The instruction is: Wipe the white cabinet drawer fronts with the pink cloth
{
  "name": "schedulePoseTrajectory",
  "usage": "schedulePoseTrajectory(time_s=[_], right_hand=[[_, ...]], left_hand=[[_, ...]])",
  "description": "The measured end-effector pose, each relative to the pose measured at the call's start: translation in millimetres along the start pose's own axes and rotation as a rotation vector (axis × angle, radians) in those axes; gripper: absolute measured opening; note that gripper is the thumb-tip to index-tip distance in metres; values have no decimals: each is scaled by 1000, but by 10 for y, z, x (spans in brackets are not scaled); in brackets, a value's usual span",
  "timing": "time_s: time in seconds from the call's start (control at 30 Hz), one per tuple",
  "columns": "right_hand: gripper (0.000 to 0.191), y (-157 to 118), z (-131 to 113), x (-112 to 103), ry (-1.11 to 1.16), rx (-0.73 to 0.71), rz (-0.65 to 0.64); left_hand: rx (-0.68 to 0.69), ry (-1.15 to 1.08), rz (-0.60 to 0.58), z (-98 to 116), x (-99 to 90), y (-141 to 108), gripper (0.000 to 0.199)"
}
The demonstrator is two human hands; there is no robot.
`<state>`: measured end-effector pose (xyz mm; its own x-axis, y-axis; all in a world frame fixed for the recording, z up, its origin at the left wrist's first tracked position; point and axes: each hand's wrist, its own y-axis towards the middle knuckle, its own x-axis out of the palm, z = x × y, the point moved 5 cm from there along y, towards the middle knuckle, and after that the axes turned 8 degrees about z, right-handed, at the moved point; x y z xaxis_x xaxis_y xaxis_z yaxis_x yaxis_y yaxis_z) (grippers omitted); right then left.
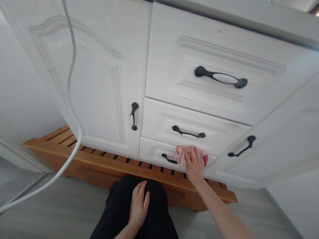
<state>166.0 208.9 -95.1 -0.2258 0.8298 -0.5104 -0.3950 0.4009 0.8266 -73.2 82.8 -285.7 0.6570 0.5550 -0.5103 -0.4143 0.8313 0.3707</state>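
While the right hand (193, 162) presses flat, fingers spread, the cloth (190, 153) stretches sideways.

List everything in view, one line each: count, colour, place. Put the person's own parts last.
cabinet doors: two, white, one left of the drawers, one at right.
drawers: three, white, stacked in the middle.
handles: five, black with white inlay, one per door and drawer; the lowest partly covered.
cloth: one, pink-red, pressed on the bottom drawer front.
wooden rack: one, orange-brown, slatted, on the floor below the cabinet.
cable: one, white, hanging at left.
floor: grey.
right hand: flat on the cloth.
left hand: resting on the black-clad leg.
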Motion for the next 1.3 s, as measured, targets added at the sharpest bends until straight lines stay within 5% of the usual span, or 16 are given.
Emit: schedulePoseTrajectory(time_s=[0.13, 0.3, 0.47, 0.57, 0.7, 1.1, 1.2, 1.3], right_hand=[[67, 459, -755, 244, 189, 1, 64], [67, 813, -1526, 453, 414, -90, -63], [67, 947, -1877, 619, 511, -372, -230], [66, 866, -1731, 619, 497, -476, -289], [62, 609, -1192, 403, 345, -514, -266], [51, -352, 542, -280, -27, -205, -223], [50, -526, 690, -415, -60, -107, -240], [59, -459, 564, -489, -22, -12, -217]], left_hand=[[17, -13, -7, -38, -5, 1, 41], [31, -30, -17, -61, -18, 14, 41], [64, -24, -9, -91, -27, 23, 41], [75, -25, -20, -108, -27, 33, 40], [74, -37, -14, -104, -45, 45, 41], [1, -56, -43, -130, -1, 3, 43], [-10, -56, -33, -127, 8, -7, 43], [-25, -64, -21, -107, 15, -12, 43]])
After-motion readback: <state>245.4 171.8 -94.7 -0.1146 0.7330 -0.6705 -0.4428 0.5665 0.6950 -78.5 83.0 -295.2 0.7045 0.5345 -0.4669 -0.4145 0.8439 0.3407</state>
